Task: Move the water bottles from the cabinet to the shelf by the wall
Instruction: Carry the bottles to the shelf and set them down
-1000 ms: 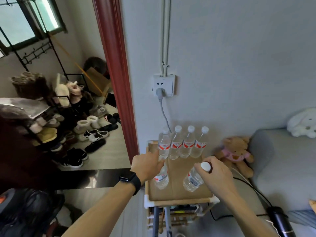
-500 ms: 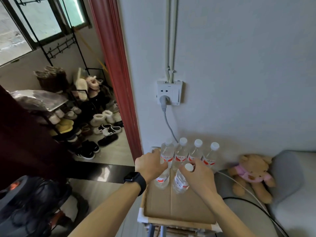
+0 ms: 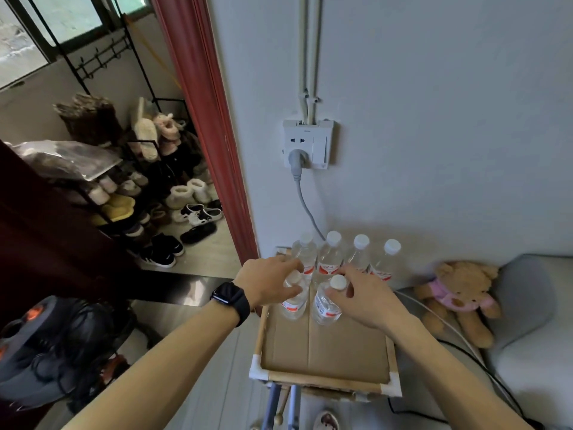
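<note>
Bottles come first: two stand in a second rank on the shelf (image 3: 325, 378), the near-left bottle (image 3: 293, 302) under the left hand (image 3: 266, 283) and the near-right bottle (image 3: 325, 308) under the right hand (image 3: 369, 297). Each hand is curled round the neck and white cap of its bottle, gripping it from above. Both bottles look upright, their bases on or just above the cardboard liner (image 3: 325, 346); whether they touch it cannot be told for sure. Just behind them a back row (image 3: 330, 262) of four like bottles stands against the wall (image 3: 434, 150).

The step in hand appears to be the setting down. To do it well, the person should lower each bottle straight, feel the base sit flat, then open the fingers upward without dragging the cap, since the back row is near enough for knuckles to tip it.

The shelf is a small wooden-edged top with white corner pieces. Above it a wall socket (image 3: 308, 144) holds a grey plug, its cable (image 3: 305, 206) dropping behind the bottles. A teddy bear (image 3: 459, 293) sits to the right beside a grey cushion (image 3: 527, 305). To the left, past a red door frame (image 3: 204, 119), a shoe rack (image 3: 130, 187) is crowded with footwear.
</note>
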Available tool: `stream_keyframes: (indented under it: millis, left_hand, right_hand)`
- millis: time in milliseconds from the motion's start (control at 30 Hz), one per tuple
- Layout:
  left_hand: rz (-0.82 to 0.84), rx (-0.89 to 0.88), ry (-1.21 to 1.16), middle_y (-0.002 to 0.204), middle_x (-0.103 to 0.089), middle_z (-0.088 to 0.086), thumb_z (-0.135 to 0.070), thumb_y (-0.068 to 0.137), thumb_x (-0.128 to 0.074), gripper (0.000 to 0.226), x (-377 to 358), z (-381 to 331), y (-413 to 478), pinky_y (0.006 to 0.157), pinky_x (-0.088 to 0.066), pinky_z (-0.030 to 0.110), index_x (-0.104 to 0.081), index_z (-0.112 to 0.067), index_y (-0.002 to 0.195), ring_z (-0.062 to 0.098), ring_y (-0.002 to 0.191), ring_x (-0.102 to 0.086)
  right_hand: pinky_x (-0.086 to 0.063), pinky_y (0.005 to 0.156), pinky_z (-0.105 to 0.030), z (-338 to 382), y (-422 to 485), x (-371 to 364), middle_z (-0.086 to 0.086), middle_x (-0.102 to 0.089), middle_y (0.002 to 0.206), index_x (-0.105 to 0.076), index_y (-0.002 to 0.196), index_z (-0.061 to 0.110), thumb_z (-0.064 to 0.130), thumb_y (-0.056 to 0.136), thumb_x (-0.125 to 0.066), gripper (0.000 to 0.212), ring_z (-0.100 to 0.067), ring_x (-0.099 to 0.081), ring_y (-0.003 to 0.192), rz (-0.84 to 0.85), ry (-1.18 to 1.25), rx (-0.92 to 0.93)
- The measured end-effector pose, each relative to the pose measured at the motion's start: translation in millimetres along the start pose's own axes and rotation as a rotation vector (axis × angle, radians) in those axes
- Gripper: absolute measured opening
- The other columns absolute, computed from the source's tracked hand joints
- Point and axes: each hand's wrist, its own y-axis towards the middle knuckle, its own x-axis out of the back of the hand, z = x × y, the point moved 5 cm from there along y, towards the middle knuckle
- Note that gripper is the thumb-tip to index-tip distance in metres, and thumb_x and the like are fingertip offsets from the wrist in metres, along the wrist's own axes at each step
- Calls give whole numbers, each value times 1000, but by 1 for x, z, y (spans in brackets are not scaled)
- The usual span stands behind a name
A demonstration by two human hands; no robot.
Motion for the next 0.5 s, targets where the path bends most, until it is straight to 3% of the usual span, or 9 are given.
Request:
stream_keyframes:
  millis: [133, 267, 333, 500]
  left_hand:
    - [12, -71, 72, 121, -58, -8, -56, 93, -51, 36, 2, -2, 8, 73, -50, 34, -49, -37, 124, 19, 94, -62]
    - [-4, -100, 119, 118, -62, -4, -55, 95, -50, 37, 7, -5, 18, 72, -50, 33, -50, -34, 125, 20, 95, -63]
    - [-10, -106, 125, 117, -60, -2, -53, 96, -49, 38, 8, -5, 21, 72, -50, 33, -49, -32, 128, 21, 94, -63]
    - [-27, -90, 112, 117, -58, -2, -52, 97, -47, 36, 4, -6, 25, 66, -45, 31, -48, -32, 127, 19, 82, -59]
  right_hand:
    - [-52, 83, -30, 6, 3, 4, 15, -64, 104, -44, 129, 42, 59, 88, -54, 45, -6, -61, 88, 72, -27, 61]
    - [-54, 77, -36, 7, 13, 7, 10, -65, 93, -54, 101, 34, 50, 88, -55, 21, -10, -61, 81, 75, -65, 69]
    - [-55, 78, -42, 7, 18, 9, 5, -66, 91, -55, 102, 28, 44, 90, -55, 20, -15, -62, 81, 67, -85, 66]
    - [-54, 80, -42, 4, 21, 6, 3, -64, 96, -53, 109, 28, 42, 92, -52, 22, -16, -60, 85, 37, -95, 83]
